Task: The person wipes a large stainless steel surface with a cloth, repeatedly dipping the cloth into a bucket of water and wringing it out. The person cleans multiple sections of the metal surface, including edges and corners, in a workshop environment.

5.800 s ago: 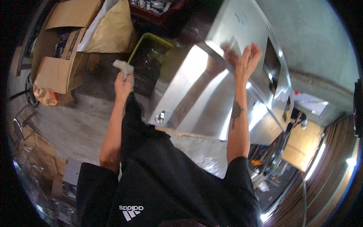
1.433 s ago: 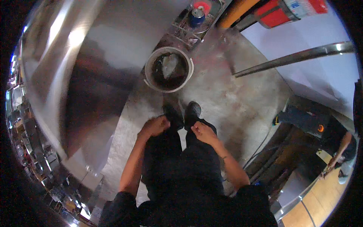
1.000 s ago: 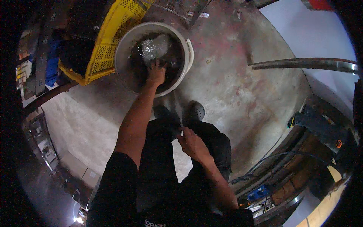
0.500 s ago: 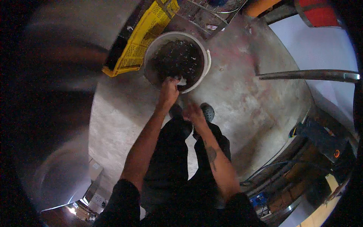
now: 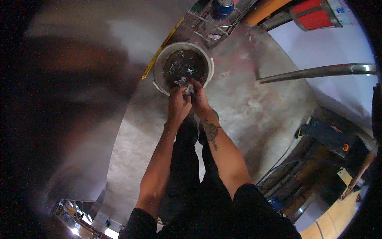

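Note:
My left hand [image 5: 178, 105] and my right hand [image 5: 200, 98] have come together over the near rim of a pale bucket [image 5: 158, 68] on the floor. Between their fingers is a small whitish, crumpled, wet-looking piece [image 5: 189, 89]; its exact kind cannot be made out. Both hands are closed, fingertips pinching at it. Dark water [image 5: 185, 65] with bright glints and light bits on its surface stands in the bucket. The bucket's handle [image 5: 212, 67] hangs at its right side.
A yellow crate edge [image 5: 162, 49] lies left of the bucket. Beyond it is a wire rack [image 5: 201, 22] bearing a blue can [image 5: 222, 9]. A metal bar [image 5: 318, 73] juts in from the right, above a dark machine [image 5: 326, 137] with cables. A large blurred surface fills the left.
My right hand has moved forward and left from near my knees to meet the left hand at the whitish piece. The view has shifted, and less of the yellow crate shows.

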Motion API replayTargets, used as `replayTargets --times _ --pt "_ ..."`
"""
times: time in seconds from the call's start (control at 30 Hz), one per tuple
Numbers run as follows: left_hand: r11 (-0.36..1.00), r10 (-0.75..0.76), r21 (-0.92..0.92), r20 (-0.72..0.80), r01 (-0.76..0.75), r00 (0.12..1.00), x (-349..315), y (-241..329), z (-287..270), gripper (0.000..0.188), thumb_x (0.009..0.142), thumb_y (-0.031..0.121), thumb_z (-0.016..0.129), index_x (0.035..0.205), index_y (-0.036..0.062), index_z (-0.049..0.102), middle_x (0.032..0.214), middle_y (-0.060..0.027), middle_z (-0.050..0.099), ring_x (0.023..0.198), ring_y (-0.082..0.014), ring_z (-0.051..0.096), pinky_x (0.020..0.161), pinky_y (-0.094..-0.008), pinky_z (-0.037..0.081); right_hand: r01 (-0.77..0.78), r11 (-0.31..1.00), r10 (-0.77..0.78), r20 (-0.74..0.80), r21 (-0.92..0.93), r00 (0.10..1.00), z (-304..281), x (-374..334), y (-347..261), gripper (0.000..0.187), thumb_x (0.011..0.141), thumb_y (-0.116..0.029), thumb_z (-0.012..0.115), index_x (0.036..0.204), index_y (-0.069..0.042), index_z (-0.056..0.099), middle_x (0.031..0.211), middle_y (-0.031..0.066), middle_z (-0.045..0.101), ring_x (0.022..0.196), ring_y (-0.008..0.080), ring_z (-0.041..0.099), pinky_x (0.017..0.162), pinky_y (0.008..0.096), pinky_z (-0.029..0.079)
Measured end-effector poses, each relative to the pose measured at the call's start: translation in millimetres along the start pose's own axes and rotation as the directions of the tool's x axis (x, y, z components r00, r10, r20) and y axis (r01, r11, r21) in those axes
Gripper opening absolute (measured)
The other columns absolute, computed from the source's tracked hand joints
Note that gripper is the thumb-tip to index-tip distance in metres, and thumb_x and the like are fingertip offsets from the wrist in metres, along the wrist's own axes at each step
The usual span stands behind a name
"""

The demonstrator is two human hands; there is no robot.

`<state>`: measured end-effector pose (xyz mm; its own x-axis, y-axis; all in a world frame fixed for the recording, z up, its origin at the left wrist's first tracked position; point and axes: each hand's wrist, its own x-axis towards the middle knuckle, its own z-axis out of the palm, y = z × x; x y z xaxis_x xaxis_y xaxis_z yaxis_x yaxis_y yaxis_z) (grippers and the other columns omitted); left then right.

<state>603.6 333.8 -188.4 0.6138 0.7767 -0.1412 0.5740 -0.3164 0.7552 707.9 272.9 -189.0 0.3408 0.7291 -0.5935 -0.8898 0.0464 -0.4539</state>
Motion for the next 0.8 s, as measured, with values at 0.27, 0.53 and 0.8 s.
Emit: replayTargets --times 0.27,0.53,0.8 --pt "0.919 0.030 -0.394 0.019 -0.020 0.999 0.8 48.8 -30.2 0.050 0.098 0.004 0.063 0.147 0.0050 0.052 0.135 -0.0215 0.063 0.118 -0.0363 0.065 0.102 -0.0453 0.052 0.074 0.997 -0.074 -0.147 -0.002 0.986 -17.8 33.0 27.2 0.034 0.104 -0.034 0.063 0.123 -0.007 0.066 0.113 0.0085 0.069 0.103 0.0241 0.066 0.092 0.0412 0.055" --pt "0.998 0.059 0.001 0.005 -0.059 0.998 -92.9 38.2 -108.7 0.043 0.097 -0.004 0.058 0.139 0.0045 0.057 0.133 -0.0188 0.064 0.108 -0.0318 0.069 0.092 -0.0403 0.055 0.003 0.999 -0.022 -0.405 -0.047 0.914 31.5 61.7 -6.3 0.033 0.100 -0.036 0.071 0.119 -0.009 0.066 0.105 0.0077 0.068 0.090 0.0230 0.066 0.060 0.0437 0.053" --pt "0.863 -0.443 -0.210 0.123 0.460 0.888 -231.9 22.5 -167.7 0.030 0.104 0.009 0.057 0.134 0.0026 0.061 0.127 -0.0164 0.069 0.098 -0.0277 0.070 0.086 -0.0400 0.057 -0.028 0.909 -0.234 -0.565 -0.415 0.791 80.7 65.6 -31.9 0.049 0.100 -0.045 0.071 0.119 0.000 0.069 0.102 0.0108 0.075 0.093 0.0258 0.070 0.084 0.0412 0.056"
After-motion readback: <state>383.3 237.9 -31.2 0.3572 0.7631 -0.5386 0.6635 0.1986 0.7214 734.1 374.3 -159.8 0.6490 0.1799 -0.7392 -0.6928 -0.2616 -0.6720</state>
